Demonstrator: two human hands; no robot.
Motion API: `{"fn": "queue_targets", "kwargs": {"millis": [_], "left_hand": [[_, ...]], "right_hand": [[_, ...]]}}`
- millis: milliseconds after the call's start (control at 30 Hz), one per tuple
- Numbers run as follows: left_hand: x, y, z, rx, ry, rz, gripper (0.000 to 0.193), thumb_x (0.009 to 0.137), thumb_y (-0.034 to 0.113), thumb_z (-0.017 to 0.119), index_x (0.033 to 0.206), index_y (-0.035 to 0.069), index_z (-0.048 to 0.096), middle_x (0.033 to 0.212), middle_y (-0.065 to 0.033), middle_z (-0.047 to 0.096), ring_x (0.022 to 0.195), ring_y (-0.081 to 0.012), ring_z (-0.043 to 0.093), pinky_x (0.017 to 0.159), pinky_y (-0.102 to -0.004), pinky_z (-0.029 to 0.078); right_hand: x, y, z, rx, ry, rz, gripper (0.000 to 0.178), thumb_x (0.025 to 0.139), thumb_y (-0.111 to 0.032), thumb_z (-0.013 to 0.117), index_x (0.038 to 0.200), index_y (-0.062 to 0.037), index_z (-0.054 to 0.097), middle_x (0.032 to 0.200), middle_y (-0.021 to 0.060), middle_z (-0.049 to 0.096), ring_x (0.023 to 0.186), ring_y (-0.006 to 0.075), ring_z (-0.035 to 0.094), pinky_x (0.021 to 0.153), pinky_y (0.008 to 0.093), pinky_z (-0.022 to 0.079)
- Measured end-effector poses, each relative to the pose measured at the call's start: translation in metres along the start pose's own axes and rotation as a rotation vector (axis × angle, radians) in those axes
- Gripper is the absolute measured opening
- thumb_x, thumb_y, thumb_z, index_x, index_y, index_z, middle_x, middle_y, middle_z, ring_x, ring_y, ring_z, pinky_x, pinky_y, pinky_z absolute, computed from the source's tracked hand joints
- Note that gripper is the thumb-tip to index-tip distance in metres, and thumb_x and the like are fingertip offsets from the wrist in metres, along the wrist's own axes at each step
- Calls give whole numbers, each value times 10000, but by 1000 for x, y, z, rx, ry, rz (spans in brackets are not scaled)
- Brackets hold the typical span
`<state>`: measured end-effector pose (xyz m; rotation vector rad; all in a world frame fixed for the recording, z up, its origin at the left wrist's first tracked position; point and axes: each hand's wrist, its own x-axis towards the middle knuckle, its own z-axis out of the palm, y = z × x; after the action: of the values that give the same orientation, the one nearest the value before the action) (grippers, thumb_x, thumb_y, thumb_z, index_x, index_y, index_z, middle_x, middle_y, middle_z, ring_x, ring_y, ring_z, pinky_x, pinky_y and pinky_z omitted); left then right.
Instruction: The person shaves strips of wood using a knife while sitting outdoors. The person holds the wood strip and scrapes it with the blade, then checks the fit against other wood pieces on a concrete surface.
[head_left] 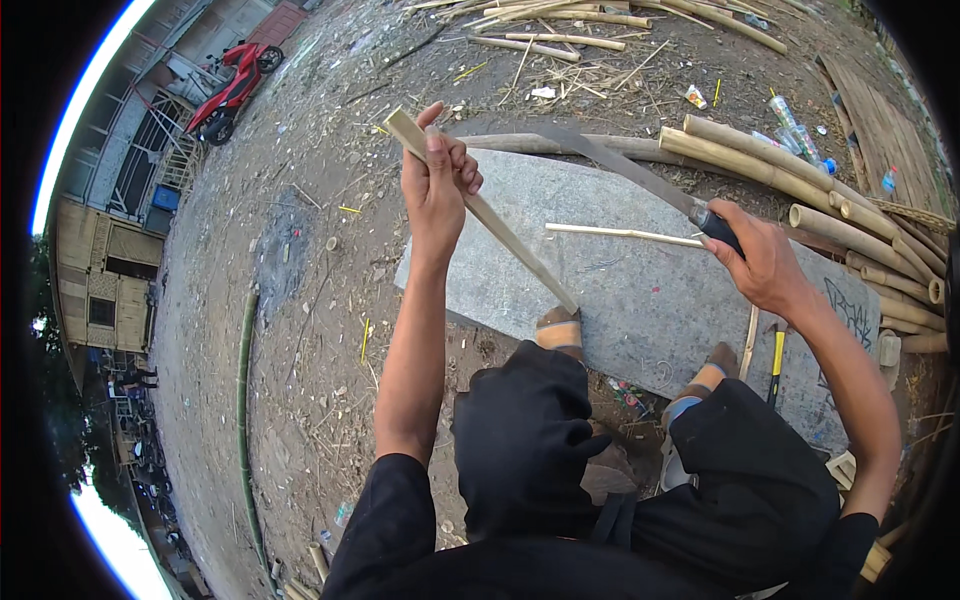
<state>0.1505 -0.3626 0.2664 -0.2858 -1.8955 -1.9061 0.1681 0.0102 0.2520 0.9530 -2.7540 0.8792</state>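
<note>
My left hand (437,185) is closed around the upper part of a split bamboo strip (522,248), with the index finger stretched along it. The strip slants down to the right, its lower end by the toe of my left shoe (560,333) at the edge of a grey slab (640,290). In my right hand (765,258) is the black handle of a machete (640,175). Its long blade points up and left over the slab's far edge, apart from the strip. A thin pale stick (620,232) lies on the slab between both hands.
A yellow-and-black hammer (777,365) rests on the slab by my right shoe (714,370). Bamboo poles (780,165) are piled at the right, beside plastic bottles (790,118). Bamboo pieces (560,15) litter the far ground. A green pole (246,400) lies left; a red motorbike (232,92) stands far left.
</note>
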Motion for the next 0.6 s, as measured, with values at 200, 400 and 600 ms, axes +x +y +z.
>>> {"fn": "queue_targets", "kwargs": {"millis": [200, 400, 600], "left_hand": [[-3, 38, -33, 311, 53, -177, 363, 1074, 299, 358, 1353, 72, 309, 769, 14, 444, 567, -38, 421, 488, -199, 440], [-57, 30, -90, 188, 230, -416, 163, 1053, 243, 457, 1092, 89, 420, 758, 30, 458, 578, -43, 389, 462, -197, 323], [-154, 0, -124, 36, 276, -749, 305, 1053, 358, 416, 1172, 89, 493, 700, 16, 489, 617, -53, 510, 658, -271, 576]], "right_hand": [[98, -65, -3, -50, 81, -303, 369, 925, -275, 616, 1221, -83, 508, 932, 184, 683, 807, 396, 666, 667, 468, 527], [130, -79, 66, 12, 29, -93, 346, 934, -309, 618, 1187, -85, 544, 885, 187, 696, 799, 381, 684, 667, 453, 539], [104, -108, 155, 210, -67, -369, 354, 914, -344, 640, 1159, -95, 582, 921, 138, 701, 769, 352, 685, 630, 430, 536]]}}
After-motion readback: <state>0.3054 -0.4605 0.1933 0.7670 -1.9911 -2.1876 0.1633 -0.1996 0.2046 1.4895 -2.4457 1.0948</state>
